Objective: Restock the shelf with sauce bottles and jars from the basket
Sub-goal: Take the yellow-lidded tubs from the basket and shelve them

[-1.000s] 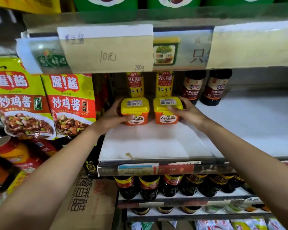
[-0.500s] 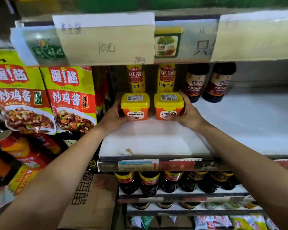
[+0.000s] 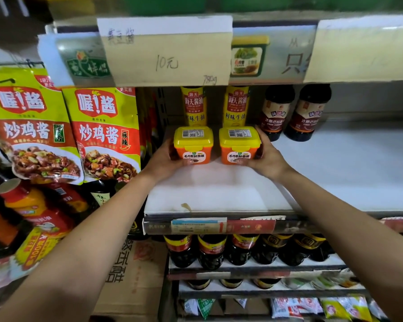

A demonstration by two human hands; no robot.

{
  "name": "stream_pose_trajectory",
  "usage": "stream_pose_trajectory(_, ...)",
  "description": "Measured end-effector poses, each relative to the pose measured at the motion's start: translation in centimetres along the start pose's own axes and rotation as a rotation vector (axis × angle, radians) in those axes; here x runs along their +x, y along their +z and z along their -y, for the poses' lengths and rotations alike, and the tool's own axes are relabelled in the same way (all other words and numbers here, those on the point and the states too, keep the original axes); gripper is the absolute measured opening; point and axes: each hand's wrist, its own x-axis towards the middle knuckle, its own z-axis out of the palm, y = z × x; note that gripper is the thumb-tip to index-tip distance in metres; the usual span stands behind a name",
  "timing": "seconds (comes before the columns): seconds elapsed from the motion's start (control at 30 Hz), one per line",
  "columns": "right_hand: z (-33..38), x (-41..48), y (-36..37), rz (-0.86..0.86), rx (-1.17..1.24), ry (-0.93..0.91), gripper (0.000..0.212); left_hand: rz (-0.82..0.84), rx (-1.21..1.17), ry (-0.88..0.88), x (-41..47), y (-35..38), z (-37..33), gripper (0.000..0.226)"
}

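Note:
Two orange sauce tubs with yellow lids sit side by side on the white shelf. My left hand grips the left tub from its left side, thumb under the front label. My right hand wraps the right tub from its right side. Both tubs rest on the shelf, just in front of two yellow soy sauce bottles. Two dark sauce bottles stand to their right at the back. No basket is in view.
Paper price signs hang from the shelf above. Green sauce pouches hang at the left, with red-capped bottles below. Dark bottles fill the lower shelf. A cardboard box stands at the bottom. The shelf's right part is bare white.
Both tubs have been pushed slightly further back toward the yellow bottles, and my hands have shifted to grip their outer sides.

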Motion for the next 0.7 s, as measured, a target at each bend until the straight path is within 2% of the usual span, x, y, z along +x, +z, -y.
stream_pose_trajectory(0.13, 0.1, -1.1, -0.1, -0.025, 0.028, 0.021, 0.094, -0.016, 0.071, 0.001, -0.6, 0.3, -0.4, 0.064)
stream_pose_trajectory(0.27, 0.6, -2.4, 0.0, -0.142, -0.122, 0.064, 0.087, -0.034, 0.079, -0.038, -1.3, 0.4, -1.0, 0.058)
stream_pose_trajectory(0.33, 1.1, -3.2, 0.0, -0.204, -0.120, 0.096, 0.084, -0.044, 0.081, -0.055, -1.9, 0.4, -1.3, 0.057)
stream_pose_trajectory(0.47, 2.0, -5.7, 0.3, -0.298, -0.087, -0.012, 0.067, -0.099, 0.075, -0.064, -4.3, 0.0, -1.5, 0.050)
stream_pose_trajectory(0.57, 2.9, -7.5, 0.8, -0.231, -0.058, -0.091, 0.049, -0.169, 0.139, -0.042, -6.8, -0.4, -1.6, 0.039)
stream_pose_trajectory(0.7, 4.0, -9.2, 1.6, -0.111, -0.001, -0.149, 0.035, -0.264, 0.051, -0.058, -9.7, -0.7, -2.4, 0.027)
